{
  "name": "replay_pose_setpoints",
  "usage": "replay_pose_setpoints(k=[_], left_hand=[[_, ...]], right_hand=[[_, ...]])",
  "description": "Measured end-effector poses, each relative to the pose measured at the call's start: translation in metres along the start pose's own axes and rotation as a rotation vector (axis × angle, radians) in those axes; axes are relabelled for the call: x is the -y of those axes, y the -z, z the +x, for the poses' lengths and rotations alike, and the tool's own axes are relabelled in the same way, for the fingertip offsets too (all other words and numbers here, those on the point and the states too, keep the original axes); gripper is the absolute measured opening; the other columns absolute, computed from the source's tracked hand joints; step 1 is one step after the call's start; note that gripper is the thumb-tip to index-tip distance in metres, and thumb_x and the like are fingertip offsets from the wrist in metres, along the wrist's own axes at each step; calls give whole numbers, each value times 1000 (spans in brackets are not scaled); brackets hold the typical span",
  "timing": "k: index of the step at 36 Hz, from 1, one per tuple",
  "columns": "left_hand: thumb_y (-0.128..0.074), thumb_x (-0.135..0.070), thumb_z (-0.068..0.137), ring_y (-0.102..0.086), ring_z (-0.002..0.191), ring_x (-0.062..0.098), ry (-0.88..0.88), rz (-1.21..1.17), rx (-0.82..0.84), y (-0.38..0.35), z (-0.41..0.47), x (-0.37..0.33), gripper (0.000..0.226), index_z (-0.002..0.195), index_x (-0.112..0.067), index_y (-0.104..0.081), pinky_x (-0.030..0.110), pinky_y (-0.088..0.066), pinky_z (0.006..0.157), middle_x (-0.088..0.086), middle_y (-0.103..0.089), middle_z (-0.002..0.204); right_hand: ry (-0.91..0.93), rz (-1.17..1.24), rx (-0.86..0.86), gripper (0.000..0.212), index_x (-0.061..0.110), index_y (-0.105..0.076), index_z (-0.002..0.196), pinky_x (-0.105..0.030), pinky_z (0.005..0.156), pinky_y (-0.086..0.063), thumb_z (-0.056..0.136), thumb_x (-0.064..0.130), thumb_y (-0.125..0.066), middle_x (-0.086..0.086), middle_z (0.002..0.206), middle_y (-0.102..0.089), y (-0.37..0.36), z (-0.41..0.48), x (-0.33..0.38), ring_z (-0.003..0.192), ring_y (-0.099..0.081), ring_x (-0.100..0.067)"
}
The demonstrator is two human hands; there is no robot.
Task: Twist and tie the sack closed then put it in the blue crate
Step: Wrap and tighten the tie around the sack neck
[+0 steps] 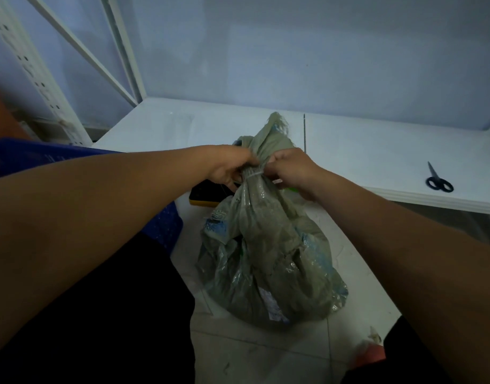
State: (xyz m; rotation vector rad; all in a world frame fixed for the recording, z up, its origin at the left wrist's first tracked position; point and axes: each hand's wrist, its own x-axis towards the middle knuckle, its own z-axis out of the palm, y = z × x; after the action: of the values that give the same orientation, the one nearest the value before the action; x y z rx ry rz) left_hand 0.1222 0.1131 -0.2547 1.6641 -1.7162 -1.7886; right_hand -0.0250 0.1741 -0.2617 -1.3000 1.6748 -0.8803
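Observation:
A full grey-green woven sack point(266, 259) stands upright on the tiled floor between my knees. Its neck is gathered and twisted, and a pale string point(253, 173) is wound around it. The sack's frayed top sticks up above the binding. My left hand point(230, 166) pinches the string on the left side of the neck. On the right side my right hand point(289, 170) grips the string, fingers closed. The blue crate point(166, 223) sits at the left, mostly hidden behind my left forearm.
A low white shelf board point(376, 151) runs behind the sack, with black-handled scissors point(437, 180) lying on it at the right. A yellow and black object point(208, 194) lies on the floor behind the sack. White metal rack posts point(44, 79) stand at the left.

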Motion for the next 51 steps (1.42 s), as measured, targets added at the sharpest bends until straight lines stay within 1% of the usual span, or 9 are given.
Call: replay_pose_setpoints(k=[6, 16, 20, 24, 29, 36, 39, 43, 51], left_hand=[[-40, -25, 106, -64, 102, 36, 12, 107, -89, -2, 8, 6, 34, 134, -9, -51, 61, -54, 89, 22, -64, 126], [-49, -10, 96, -64, 69, 31, -149, 418, -385, 0, 20, 5, 17, 112, -4, -54, 33, -54, 43, 21, -64, 95], [-50, -36, 85, -64, 84, 27, -267, 454, -464, 7, 39, 9, 37, 118, -18, -50, 44, -59, 75, 11, -64, 104], [-47, -42, 95, -56, 106, 21, -339, 364, -496, 7, 29, 5, 50, 139, -19, -39, 41, -49, 98, -2, -55, 120], [-53, -42, 96, -64, 104, 31, -240, 83, -262, 8, 24, 5, 49, 139, -25, -36, 52, -60, 79, 7, -60, 123], [-59, 15, 78, -67, 104, 39, -239, -61, -130, 5, 15, 5, 54, 126, -8, -50, 51, -60, 80, 26, -59, 124], [-57, 23, 80, -66, 99, 28, -270, -116, -55, 5, 13, 6, 61, 128, -14, -48, 34, -59, 64, 19, -60, 125], [-51, 29, 83, -64, 110, 23, -305, -199, 59, 5, 3, 2, 65, 111, -29, -52, 37, -60, 81, 7, -65, 120], [-43, 37, 77, -51, 120, 24, -255, -140, 81, 0, 0, -2, 108, 154, -33, -16, 31, -60, 77, 5, -47, 139]], right_hand=[[13, -176, 189, 14, 15, -70, 77, -32, 66, -54, 89, 10, -67, -9, 88, -67, -2, -5, 1, 80, -60, -21], [636, -849, 105, 11, 9, -71, 77, -43, 72, -54, 83, 9, -61, -9, 87, -66, -16, -9, -2, 80, -61, -29], [634, -866, 142, 12, 6, -68, 71, -44, 70, -54, 80, 7, -60, -13, 80, -66, -17, -8, -4, 74, -60, -31], [579, -816, 125, 15, 7, -66, 70, -40, 74, -53, 83, 5, -60, -11, 79, -68, -10, -5, -9, 76, -61, -28], [416, -568, 24, 11, 3, -74, 79, -33, 76, -49, 83, 2, -64, -12, 87, -70, -3, -4, -8, 85, -63, -25], [143, -200, -8, 15, 5, -77, 71, -24, 69, -50, 74, -6, -67, -3, 69, -68, 0, -6, -6, 70, -60, -13], [58, -66, -24, 27, 14, -75, 58, -31, 71, -55, 70, -10, -67, -9, 70, -68, 1, -3, -6, 70, -62, -19], [-35, 72, -51, 31, 12, -73, 54, -45, 86, -62, 73, -11, -66, -16, 75, -68, 4, -1, -6, 76, -68, -26], [-68, 49, -73, 25, -14, -69, 83, -49, 83, -60, 60, -4, -69, -26, 78, -68, 4, -5, -4, 83, -71, -34]])
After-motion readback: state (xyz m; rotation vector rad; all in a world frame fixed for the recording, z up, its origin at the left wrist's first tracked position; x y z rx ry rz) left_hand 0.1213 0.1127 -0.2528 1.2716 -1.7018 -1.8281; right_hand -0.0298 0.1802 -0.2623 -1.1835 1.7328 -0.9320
